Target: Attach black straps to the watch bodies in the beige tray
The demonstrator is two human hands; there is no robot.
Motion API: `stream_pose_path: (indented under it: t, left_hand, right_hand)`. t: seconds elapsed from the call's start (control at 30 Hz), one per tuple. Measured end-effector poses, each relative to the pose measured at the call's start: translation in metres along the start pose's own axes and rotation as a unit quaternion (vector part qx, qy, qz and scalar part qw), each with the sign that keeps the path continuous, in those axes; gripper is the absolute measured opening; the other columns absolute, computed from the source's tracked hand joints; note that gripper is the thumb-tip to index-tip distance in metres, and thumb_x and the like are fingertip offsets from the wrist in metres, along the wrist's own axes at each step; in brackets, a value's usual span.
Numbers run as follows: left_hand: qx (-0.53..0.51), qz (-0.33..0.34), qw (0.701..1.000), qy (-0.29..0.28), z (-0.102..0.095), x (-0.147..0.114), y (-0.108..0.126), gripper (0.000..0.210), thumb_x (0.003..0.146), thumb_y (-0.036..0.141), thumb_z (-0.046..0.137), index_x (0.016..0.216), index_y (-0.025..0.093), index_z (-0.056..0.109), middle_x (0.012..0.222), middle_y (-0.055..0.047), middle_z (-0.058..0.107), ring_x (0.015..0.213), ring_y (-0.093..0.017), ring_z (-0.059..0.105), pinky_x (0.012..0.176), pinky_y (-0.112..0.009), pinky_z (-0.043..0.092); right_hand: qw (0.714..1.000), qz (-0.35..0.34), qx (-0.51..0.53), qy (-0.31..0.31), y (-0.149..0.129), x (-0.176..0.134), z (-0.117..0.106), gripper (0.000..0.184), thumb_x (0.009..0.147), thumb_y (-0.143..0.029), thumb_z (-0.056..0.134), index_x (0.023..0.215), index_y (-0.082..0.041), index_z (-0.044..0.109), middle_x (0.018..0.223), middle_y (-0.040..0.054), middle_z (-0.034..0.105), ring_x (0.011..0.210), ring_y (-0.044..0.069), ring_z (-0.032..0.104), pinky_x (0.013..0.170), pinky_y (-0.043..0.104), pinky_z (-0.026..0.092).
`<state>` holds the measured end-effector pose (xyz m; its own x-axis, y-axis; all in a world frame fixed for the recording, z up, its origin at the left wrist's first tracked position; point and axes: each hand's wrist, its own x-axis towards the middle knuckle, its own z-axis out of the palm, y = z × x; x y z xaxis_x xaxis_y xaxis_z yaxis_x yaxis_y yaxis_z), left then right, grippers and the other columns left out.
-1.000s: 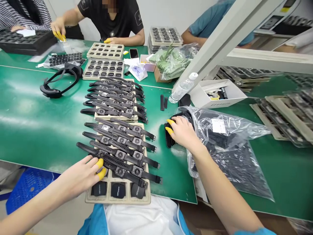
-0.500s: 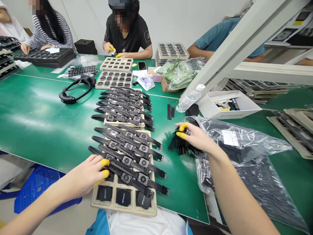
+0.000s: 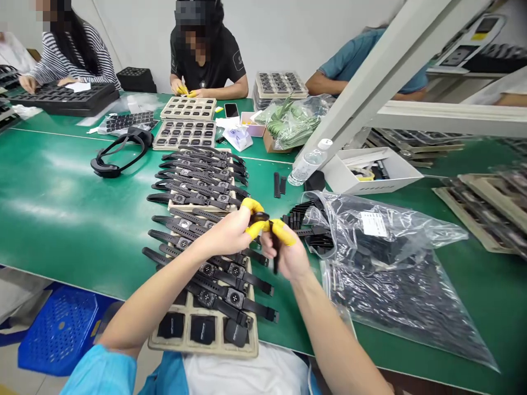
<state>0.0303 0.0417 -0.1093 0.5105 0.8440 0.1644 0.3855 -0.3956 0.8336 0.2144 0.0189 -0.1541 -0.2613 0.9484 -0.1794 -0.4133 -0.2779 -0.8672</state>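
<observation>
My left hand (image 3: pixel 234 230), with yellow finger cots, pinches a small dark watch body (image 3: pixel 260 217) over the right side of the near tray. Its fingertips meet those of my right hand (image 3: pixel 293 257), also in yellow cots, which grips a black watch strap (image 3: pixel 275 262) hanging downward. The strap's upper end is at the watch body; whether it is joined there I cannot tell. Below lies the beige tray (image 3: pixel 222 351), bearing rows of strapped watches (image 3: pixel 235 298) face down and several black squares with print (image 3: pixel 202 330) in its front compartments.
Loose black straps (image 3: pixel 319 236) spill from a clear plastic bag (image 3: pixel 395 258) on the right. A water bottle (image 3: pixel 308 162) and a white box (image 3: pixel 382 178) stand behind it. A black headset (image 3: pixel 107 167) lies left. Co-workers sit across the green table (image 3: pixel 61 203).
My left hand has risen from the near tray with a watch body. My right hand has come back from the strap pile with a strap, and both hands now meet.
</observation>
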Motion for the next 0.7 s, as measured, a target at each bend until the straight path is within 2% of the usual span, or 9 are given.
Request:
stream_pose_path:
  t: [0.1,0.17,0.23,0.37,0.43,0.7]
  left_hand:
    - [0.020,0.022,0.998,0.048,0.025,0.008,-0.031,0.026,0.102,0.023,0.046,0.127,0.017,0.049,0.124,-0.015,0.064,0.116,-0.024,0.067,0.101,-0.041,0.058]
    - [0.045,0.062,0.994,0.077,0.033,0.005,-0.044,0.030,0.102,0.018,0.044,0.131,0.016,0.052,0.129,-0.016,0.063,0.125,-0.024,0.062,0.108,-0.043,0.054]
    - [0.064,0.095,0.990,0.078,0.035,0.001,-0.050,0.035,0.099,0.013,0.044,0.133,0.016,0.054,0.130,-0.015,0.063,0.129,-0.024,0.060,0.110,-0.043,0.053]
    - [0.084,0.133,0.987,0.040,0.032,-0.001,-0.050,0.052,0.090,0.002,0.043,0.138,0.017,0.056,0.135,-0.014,0.062,0.132,-0.023,0.058,0.112,-0.043,0.053]
    - [0.092,0.137,0.986,0.027,0.030,0.000,-0.049,0.052,0.090,0.001,0.042,0.138,0.017,0.056,0.137,-0.014,0.062,0.133,-0.023,0.059,0.113,-0.043,0.052]
    - [0.098,0.131,0.985,0.045,0.032,-0.002,-0.048,0.048,0.094,0.003,0.043,0.138,0.019,0.055,0.133,-0.012,0.064,0.130,-0.023,0.061,0.111,-0.040,0.054]
  right_hand:
    - [0.999,-0.029,-0.043,0.009,0.015,-0.004,-0.001,0.042,0.085,-0.059,0.076,0.097,-0.026,0.053,0.059,-0.0081,0.056,0.040,0.009,0.036,0.040,0.022,0.031]
    - [0.997,-0.044,-0.065,-0.004,0.017,-0.006,-0.004,0.041,0.088,-0.060,0.073,0.098,-0.025,0.054,0.059,-0.0076,0.057,0.041,0.009,0.037,0.042,0.022,0.031]
    - [0.996,-0.042,-0.075,-0.028,0.016,-0.007,-0.007,0.039,0.090,-0.059,0.070,0.096,-0.023,0.056,0.061,-0.0055,0.059,0.044,0.009,0.041,0.044,0.023,0.032]
    - [0.995,-0.009,-0.068,-0.077,0.013,-0.006,-0.013,0.038,0.091,-0.057,0.069,0.089,-0.021,0.056,0.058,-0.0049,0.058,0.044,0.009,0.041,0.044,0.023,0.030]
    - [0.996,0.000,-0.045,-0.083,0.014,-0.004,-0.015,0.035,0.092,-0.053,0.070,0.088,-0.021,0.054,0.055,-0.0063,0.056,0.042,0.009,0.039,0.043,0.023,0.027]
    - [0.997,0.013,0.045,-0.067,0.019,-0.001,-0.010,0.033,0.088,-0.047,0.074,0.086,-0.022,0.053,0.049,-0.0092,0.050,0.039,0.008,0.033,0.041,0.021,0.025]
